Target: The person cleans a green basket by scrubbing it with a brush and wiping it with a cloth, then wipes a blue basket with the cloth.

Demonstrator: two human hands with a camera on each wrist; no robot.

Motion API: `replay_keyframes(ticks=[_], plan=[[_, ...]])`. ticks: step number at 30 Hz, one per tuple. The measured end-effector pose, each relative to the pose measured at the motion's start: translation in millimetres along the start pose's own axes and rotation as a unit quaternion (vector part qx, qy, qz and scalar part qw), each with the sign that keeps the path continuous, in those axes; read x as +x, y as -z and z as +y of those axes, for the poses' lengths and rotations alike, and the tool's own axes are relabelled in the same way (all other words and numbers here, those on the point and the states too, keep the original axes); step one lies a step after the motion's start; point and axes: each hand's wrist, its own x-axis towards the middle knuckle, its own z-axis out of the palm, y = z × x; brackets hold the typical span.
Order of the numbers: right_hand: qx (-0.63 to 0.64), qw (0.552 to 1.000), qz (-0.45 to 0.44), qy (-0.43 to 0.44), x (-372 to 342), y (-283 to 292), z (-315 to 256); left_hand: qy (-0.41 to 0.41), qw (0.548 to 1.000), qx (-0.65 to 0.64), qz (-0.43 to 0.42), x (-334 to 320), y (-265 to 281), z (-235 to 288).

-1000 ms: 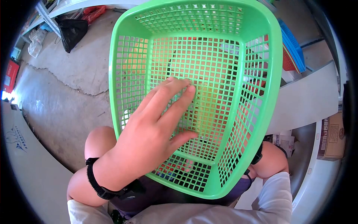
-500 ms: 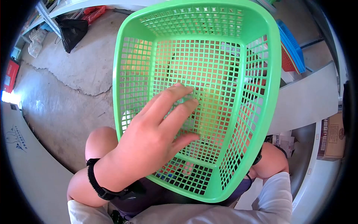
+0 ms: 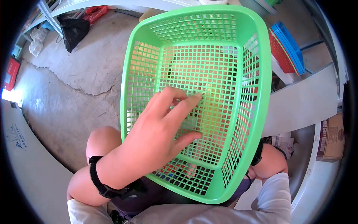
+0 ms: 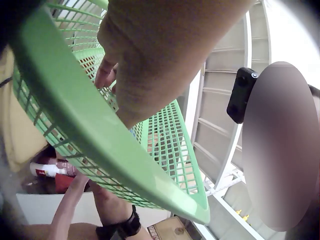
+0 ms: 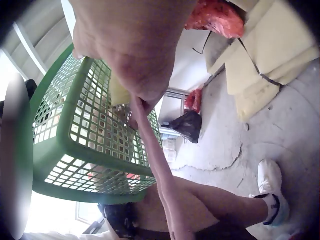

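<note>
A green plastic mesh basket (image 3: 195,108) is held over the person's lap, tilted. Inside it, the left hand (image 3: 149,130) has its fingertips at the mesh floor, thumb apart from the bent fingers. Beneath the basket, in the right wrist view, the right hand (image 5: 135,60) is close to the mesh, most of its fingers hidden. From beside that hand a long pinkish tube-like strip (image 5: 157,155) runs down past the thigh; I cannot tell whether the fingers grip it. Something yellow (image 5: 119,92) shows between the right hand and the basket.
A grey board (image 3: 302,100) and stacked blue baskets (image 3: 289,43) stand at the right. A cardboard box (image 3: 332,136) sits on a shelf there. To the left, a black bag (image 3: 74,31) hangs over cracked concrete floor (image 3: 82,67). Yellowish slabs (image 5: 265,55) lie on the floor.
The basket has shifted down and slightly right on its left side, and its right edge has swung left. The left hand's fingers have bent more while the hand stays over the basket floor.
</note>
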Motion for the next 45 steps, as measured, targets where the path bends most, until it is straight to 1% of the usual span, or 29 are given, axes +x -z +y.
replay_keyframes(ticks=[2, 4, 5, 6, 7, 8, 9, 10, 11, 12, 13, 15, 16, 17, 19, 20, 22, 23, 26, 27, 28, 30, 32, 35, 36, 37, 40, 41, 45], plan=[[-0.01, 1.0, 0.01, 0.002, -1.4, -0.8, -0.5, 0.004, 0.999, -0.034, -0.008, 0.5, -0.9, -1.3], [-0.041, 0.997, -0.011, 0.058, 4.0, -30.3, -12.0, 0.005, 0.996, -0.091, -0.019, 2.1, -1.2, -2.7], [-0.056, 0.994, -0.021, 0.086, 6.7, -45.1, -17.8, 0.008, 0.991, -0.13, -0.029, 3.8, -0.2, -3.4], [-0.045, 0.992, -0.066, 0.096, 8.2, -39.1, -18.4, 0.02, 0.982, -0.182, -0.043, 3.7, 1.7, -5.0], [-0.075, 0.988, -0.057, 0.125, 9.3, -38.0, -16.6, 0.041, 0.964, -0.258, -0.057, 3.6, 6.0, -6.3], [-0.104, 0.981, -0.047, 0.155, 10.3, -37.6, -15.0, 0.073, 0.929, -0.356, -0.074, 1.4, 10.6, -8.5], [-0.154, 0.975, -0.036, 0.158, 8.2, -34.4, -14.1, 0.108, 0.875, -0.464, -0.084, -0.9, 16.1, -10.8], [-0.203, 0.966, -0.024, 0.161, 4.5, -30.6, -12.7, 0.146, 0.802, -0.573, -0.088, -1.3, 19.8, -12.1], [-0.253, 0.951, -0.023, 0.174, 3.9, -29.8, -12.9, 0.174, 0.736, -0.649, -0.081, -0.4, 22.2, -15.0], [-0.303, 0.934, -0.02, 0.187, 3.4, -29.2, -13.2, 0.202, 0.658, -0.722, -0.07, -1.0, 21.1, -18.3], [-0.354, 0.911, -0.028, 0.209, 7.7, -30.7, -14.5, 0.224, 0.589, -0.775, -0.051, -1.2, 21.5, -21.5], [-0.438, 0.861, -0.037, 0.255, 8.4, -30.2, -20.2, 0.244, 0.519, -0.818, -0.023, 0.3, 21.0, -21.9], [-0.474, 0.836, -0.042, 0.275, 7.8, -29.5, -23.2, 0.251, 0.492, -0.834, -0.008, 0.3, 22.8, -20.3], [-0.508, 0.808, -0.047, 0.295, 6.3, -29.2, -25.6, 0.251, 0.482, -0.84, 0.0, -1.1, 25.6, -18.0], [-0.55, 0.772, -0.041, 0.317, -1.1, -34.7, -33.7, 0.261, 0.457, -0.85, 0.022, -3.1, 32.2, -12.6], [-0.571, 0.752, -0.04, 0.328, -4.4, -36.3, -36.3, 0.26, 0.456, -0.851, 0.026, -5.8, 33.8, -12.7], [-0.625, 0.669, -0.064, 0.396, -3.6, -28.6, -35.4, 0.252, 0.459, -0.851, 0.024, -9.3, 36.3, -17.9], [-0.649, 0.625, -0.074, 0.428, -3.8, -25.2, -34.6, 0.239, 0.475, -0.847, 0.012, -15.0, 34.6, -20.8], [-0.677, 0.597, -0.092, 0.421, -11.5, -25.9, -40.1, 0.161, 0.543, -0.823, -0.044, -32.9, 28.7, -31.7], [-0.673, 0.61, -0.086, 0.41, -14.7, -25.7, -40.8, 0.16, 0.537, -0.827, -0.048, -27.0, 27.4, -20.1], [-0.669, 0.623, -0.082, 0.398, -17.4, -25.5, -41.6, 0.143, 0.524, -0.836, -0.084, -29.9, 27.6, -27.5], [-0.658, 0.649, -0.073, 0.374, -21.5, -24.3, -44.9, 0.168, 0.523, -0.831, -0.087, -36.6, 28.8, -32.1], [-0.646, 0.674, -0.065, 0.351, -23.8, -23.2, -48.7, 0.175, 0.531, -0.825, -0.084, -39.1, 28.8, -36.5], [-0.572, 0.725, -0.031, 0.382, -21.7, -25.4, -48.1, 0.168, 0.526, -0.832, -0.056, -33.2, 25.2, -26.3], [-0.574, 0.726, -0.027, 0.378, -22.8, -25.4, -49.9, 0.162, 0.521, -0.837, -0.044, -31.3, 23.7, -22.5], [-0.576, 0.726, -0.023, 0.375, -24.6, -25.4, -52.6, 0.162, 0.527, -0.834, -0.035, -32.8, 22.3, -24.9], [-0.57, 0.729, -0.02, 0.377, -27.4, -27.5, -54.6, 0.174, 0.564, -0.807, -0.012, -30.3, 24.8, -20.9], [-0.567, 0.731, -0.022, 0.38, -28.1, -27.6, -53.9, 0.176, 0.565, -0.806, -0.011, -30.7, 25.0, -20.8], [-0.579, 0.708, -0.028, 0.403, -28.1, -27.2, -53.3, 0.18, 0.569, -0.802, 0.001, -29.8, 24.1, -16.7]])
